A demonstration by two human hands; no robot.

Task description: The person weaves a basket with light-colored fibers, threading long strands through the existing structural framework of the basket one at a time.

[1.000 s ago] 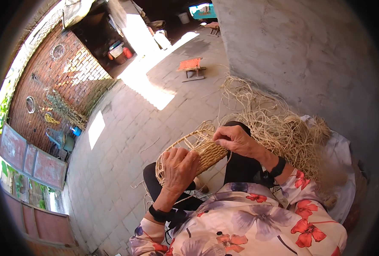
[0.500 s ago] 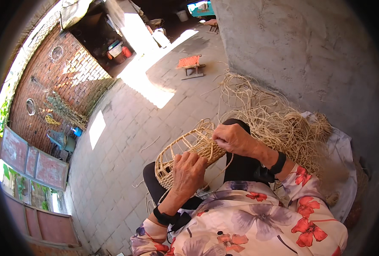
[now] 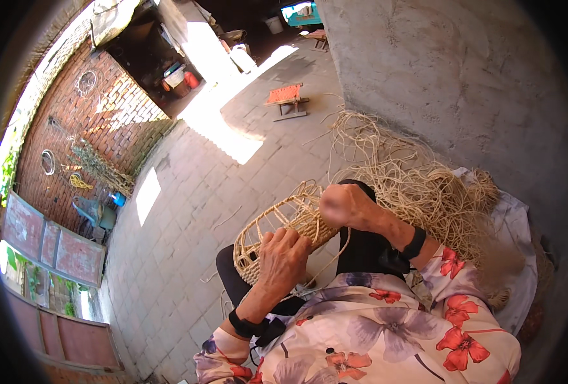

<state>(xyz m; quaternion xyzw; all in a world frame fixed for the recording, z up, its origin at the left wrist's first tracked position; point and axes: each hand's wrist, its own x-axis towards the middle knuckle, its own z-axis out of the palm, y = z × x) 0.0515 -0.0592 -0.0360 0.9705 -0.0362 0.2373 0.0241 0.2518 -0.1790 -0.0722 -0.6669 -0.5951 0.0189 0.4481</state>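
Note:
A woven straw basket (image 3: 268,225) rests across my knees, with an open lattice on its far side and a tightly braided band on its near side. My left hand (image 3: 282,257) is closed over the near edge of the basket, fingers bent around it. At the basket's right end my right hand (image 3: 350,206) is closed in a pinch, its fingertips blurred. A straw cord (image 3: 343,243) trails down from beneath that hand, and the pinched part is hidden.
A large tangled heap of straw cord (image 3: 424,192) lies to my right on a pale cloth (image 3: 517,224), beside a grey wall (image 3: 450,77). A small folding stool with an orange seat (image 3: 285,95) stands ahead on the paved floor (image 3: 188,211). Brick wall (image 3: 98,115) at left.
My right hand has turned slightly, and its fingertips are now blurred. My left hand stays on the basket, which has barely moved.

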